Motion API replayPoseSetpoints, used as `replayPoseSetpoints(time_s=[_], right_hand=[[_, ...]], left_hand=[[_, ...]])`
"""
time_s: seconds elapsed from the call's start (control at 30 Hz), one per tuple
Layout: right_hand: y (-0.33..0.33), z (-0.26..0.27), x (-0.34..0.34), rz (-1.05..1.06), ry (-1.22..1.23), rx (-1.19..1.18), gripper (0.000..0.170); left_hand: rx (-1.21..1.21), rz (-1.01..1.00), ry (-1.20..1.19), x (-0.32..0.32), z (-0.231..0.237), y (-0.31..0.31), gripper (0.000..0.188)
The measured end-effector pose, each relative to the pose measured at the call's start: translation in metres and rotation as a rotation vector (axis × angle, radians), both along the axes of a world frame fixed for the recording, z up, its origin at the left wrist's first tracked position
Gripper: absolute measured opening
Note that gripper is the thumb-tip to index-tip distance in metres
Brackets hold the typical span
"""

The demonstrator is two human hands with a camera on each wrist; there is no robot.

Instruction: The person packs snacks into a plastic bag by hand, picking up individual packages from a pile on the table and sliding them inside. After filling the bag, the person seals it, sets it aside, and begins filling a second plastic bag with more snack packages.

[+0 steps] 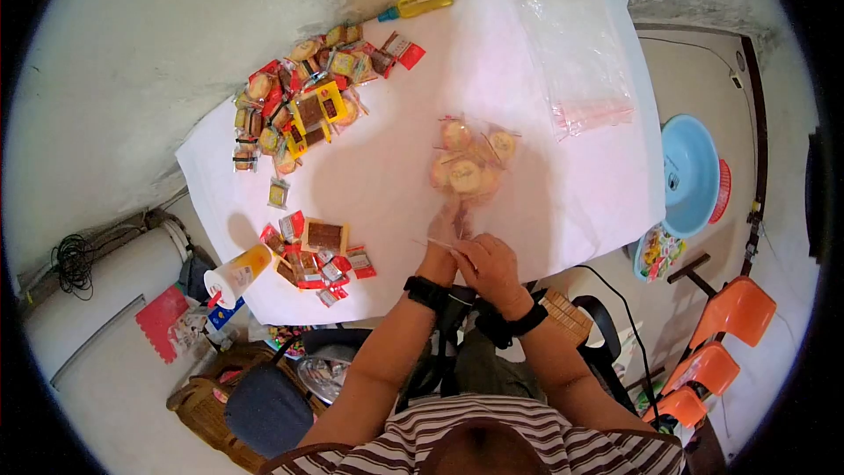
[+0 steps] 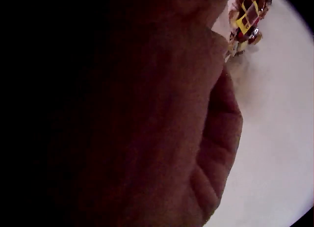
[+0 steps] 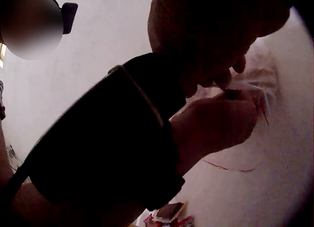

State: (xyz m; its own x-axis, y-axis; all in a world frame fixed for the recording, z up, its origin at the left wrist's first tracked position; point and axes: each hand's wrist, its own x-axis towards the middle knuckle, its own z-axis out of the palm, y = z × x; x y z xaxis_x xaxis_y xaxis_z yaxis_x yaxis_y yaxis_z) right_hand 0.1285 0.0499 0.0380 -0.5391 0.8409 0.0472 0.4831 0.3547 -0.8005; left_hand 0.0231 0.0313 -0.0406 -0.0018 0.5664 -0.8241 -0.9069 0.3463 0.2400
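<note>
A clear plastic bag (image 1: 475, 163) holding several round packaged pastries lies on the white-covered table in front of me. My left hand (image 1: 444, 242) grips its gathered neck at the near end. Close against it, my right hand (image 1: 492, 268) pinches the bag's mouth, and a thin pale strip shows beside the fingers. In the right wrist view, the right hand's curled fingers (image 3: 223, 80) meet the left hand (image 3: 221, 121), with clear film between them and a thin red line trailing nearby. The left wrist view shows mostly the dark side of the left hand (image 2: 216, 143).
A large pile of wrapped snacks (image 1: 303, 97) lies at the back left, a smaller group (image 1: 321, 251) nearer. A cup (image 1: 237, 277) lies tilted at the left edge. Empty clear bags (image 1: 576, 53) lie at the back right, a yellow bottle (image 1: 422, 3) at the back. Blue basin (image 1: 690, 171) stands right.
</note>
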Motion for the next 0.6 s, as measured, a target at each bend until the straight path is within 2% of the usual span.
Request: replayPoseSetpoints(time_s=[0.13, 0.2, 0.23, 0.3, 0.33, 0.4, 0.47, 0.53, 0.6], right_hand=[[0.006, -0.001, 0.003, 0.044, -0.036, -0.037, 0.012], [0.005, -0.001, 0.005, -0.011, -0.031, -0.052, 0.012], [0.005, 0.0, 0.003, -0.002, -0.016, -0.05, 0.012], [0.006, 0.002, 0.002, -0.031, -0.031, -0.016, 0.012], [0.006, 0.002, 0.003, -0.028, -0.024, -0.014, 0.012], [0.007, 0.001, 0.004, -0.022, -0.024, -0.019, 0.012], [0.007, 0.002, 0.004, -0.034, -0.01, -0.03, 0.012], [0.007, 0.003, 0.005, -0.045, -0.002, -0.044, 0.013], [0.008, 0.004, 0.005, -0.047, 0.024, -0.066, 0.013]], left_hand=[[0.046, 0.059, 0.157, 0.011, -0.003, 0.015, 0.029], [0.361, -0.408, 0.884, 0.014, -0.028, -0.004, 0.025], [0.356, -0.402, 0.9, 0.01, -0.01, -0.006, 0.025], [0.278, -0.183, 0.369, 0.002, 0.026, -0.016, 0.034], [0.279, -0.181, 0.377, -0.006, 0.033, -0.027, 0.034], [0.015, -0.553, 0.319, -0.036, 0.048, -0.048, 0.032], [0.115, -0.817, 0.415, -0.081, 0.061, -0.054, 0.029], [0.1, -0.868, 0.583, -0.131, 0.066, -0.04, 0.022], [0.082, -0.683, 0.91, -0.168, 0.084, 0.001, 0.023]])
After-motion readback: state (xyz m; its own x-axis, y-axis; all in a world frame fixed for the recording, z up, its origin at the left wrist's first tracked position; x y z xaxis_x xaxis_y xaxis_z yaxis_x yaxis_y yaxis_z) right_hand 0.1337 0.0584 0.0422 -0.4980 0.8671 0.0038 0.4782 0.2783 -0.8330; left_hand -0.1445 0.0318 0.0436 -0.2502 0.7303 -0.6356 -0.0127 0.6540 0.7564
